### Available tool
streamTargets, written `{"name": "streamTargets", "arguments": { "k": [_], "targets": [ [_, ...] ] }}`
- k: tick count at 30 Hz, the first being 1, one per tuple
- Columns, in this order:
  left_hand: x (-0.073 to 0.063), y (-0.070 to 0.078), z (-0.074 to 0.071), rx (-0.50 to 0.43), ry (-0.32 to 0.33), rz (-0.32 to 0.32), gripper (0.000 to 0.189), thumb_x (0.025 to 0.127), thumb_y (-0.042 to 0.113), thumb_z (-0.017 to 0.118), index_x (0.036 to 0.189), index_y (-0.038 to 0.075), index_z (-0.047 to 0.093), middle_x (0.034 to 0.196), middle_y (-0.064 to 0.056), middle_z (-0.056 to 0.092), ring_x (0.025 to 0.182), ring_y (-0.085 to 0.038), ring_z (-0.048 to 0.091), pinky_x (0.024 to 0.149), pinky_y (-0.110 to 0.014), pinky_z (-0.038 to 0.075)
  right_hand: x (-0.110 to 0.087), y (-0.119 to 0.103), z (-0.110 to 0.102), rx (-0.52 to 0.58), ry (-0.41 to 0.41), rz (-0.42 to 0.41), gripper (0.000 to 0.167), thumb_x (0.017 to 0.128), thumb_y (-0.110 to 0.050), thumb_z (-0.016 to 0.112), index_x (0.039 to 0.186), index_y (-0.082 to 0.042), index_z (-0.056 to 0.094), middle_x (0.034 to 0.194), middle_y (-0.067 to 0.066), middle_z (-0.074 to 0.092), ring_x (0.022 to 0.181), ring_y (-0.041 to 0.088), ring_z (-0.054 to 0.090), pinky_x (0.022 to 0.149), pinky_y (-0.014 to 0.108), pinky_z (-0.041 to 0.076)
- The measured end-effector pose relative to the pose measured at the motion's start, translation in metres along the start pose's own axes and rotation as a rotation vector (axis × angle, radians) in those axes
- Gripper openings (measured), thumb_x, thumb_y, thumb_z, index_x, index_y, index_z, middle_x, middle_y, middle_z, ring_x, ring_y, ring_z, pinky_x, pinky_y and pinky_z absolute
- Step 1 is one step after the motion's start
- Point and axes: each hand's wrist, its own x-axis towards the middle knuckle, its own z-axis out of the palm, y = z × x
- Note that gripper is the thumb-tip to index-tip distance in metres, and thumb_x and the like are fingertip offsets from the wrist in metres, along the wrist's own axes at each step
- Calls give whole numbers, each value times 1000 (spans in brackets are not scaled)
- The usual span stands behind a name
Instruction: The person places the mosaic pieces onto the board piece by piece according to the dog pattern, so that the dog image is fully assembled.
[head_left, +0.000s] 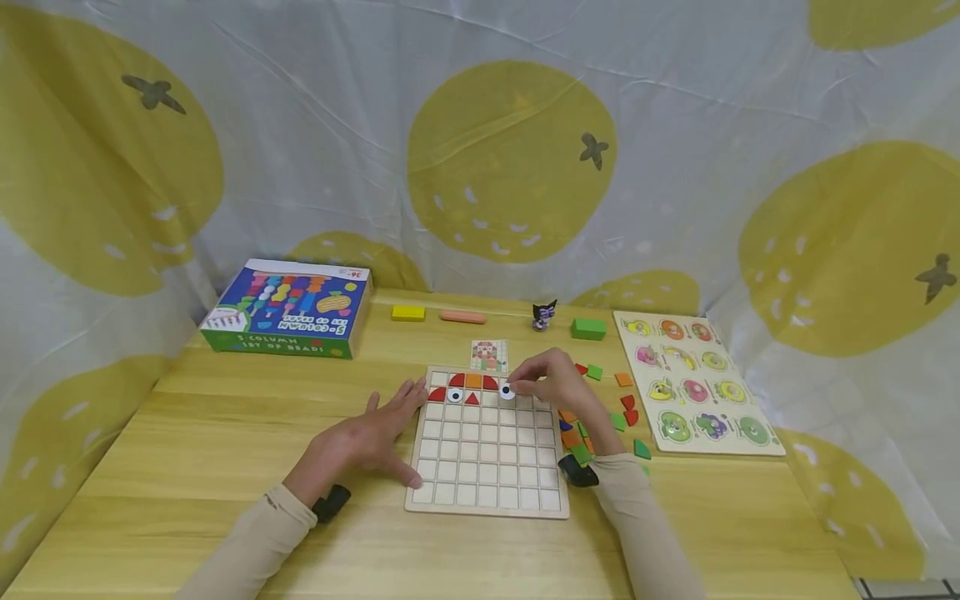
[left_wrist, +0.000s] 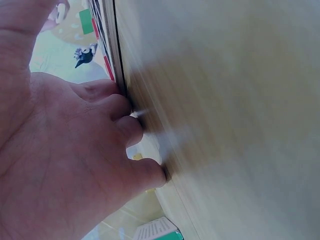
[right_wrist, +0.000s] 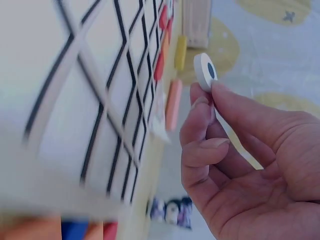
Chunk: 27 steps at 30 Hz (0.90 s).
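Observation:
A wooden grid board [head_left: 487, 454] lies on the table. My right hand [head_left: 558, 387] pinches a round white eye piece [right_wrist: 202, 72] between thumb and fingertips, held over the board's upper right part. My left hand [head_left: 367, 437] has its fingers spread along the board's left side, the thumb at the lower left corner; in the left wrist view its fingertips [left_wrist: 150, 172] touch the tabletop. Placed in the top rows are red curved pieces, an orange square [head_left: 473, 381], a red triangle [head_left: 472, 399] and another eye piece [head_left: 454, 396].
A picture card [head_left: 489, 354] lies behind the board. Loose coloured pieces [head_left: 628, 404] are scattered to the right, beside a fruit puzzle board [head_left: 708, 387]. Farther back are a bead-set box [head_left: 285, 308], a yellow block [head_left: 408, 313], a pink stick [head_left: 462, 317], a figurine [head_left: 542, 315] and a green block [head_left: 588, 328].

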Motion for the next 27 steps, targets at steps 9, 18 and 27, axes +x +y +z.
{"name": "streamTargets", "arguments": {
  "k": [9, 18, 27],
  "targets": [
    [0, 2, -1, 0, -4, -2, 135, 76, 43, 99, 172, 2, 13, 182, -15, -1, 168, -37, -5, 129, -69, -9, 18, -1, 25, -33, 2, 33, 4, 95, -5, 83, 94, -2, 85, 89, 4, 80, 73, 10, 64, 66, 25, 54],
    [1, 1, 0, -1, -2, -6, 136, 75, 42, 99, 173, 3, 13, 182, -15, -1, 168, -36, -4, 129, -68, -9, 20, -3, 31, -82, -13, 74, 5, 95, -5, 83, 93, 0, 85, 86, 2, 78, 74, 11, 62, 66, 24, 52],
    [0, 2, 0, 11, -1, -18, 135, 75, 43, 99, 173, 3, 14, 182, -15, -1, 168, -36, -4, 129, -67, -9, 19, -5, 35, -111, -3, 103, 5, 92, -2, 85, 88, 0, 84, 83, 2, 78, 73, 11, 65, 65, 24, 54]
  ]
}}
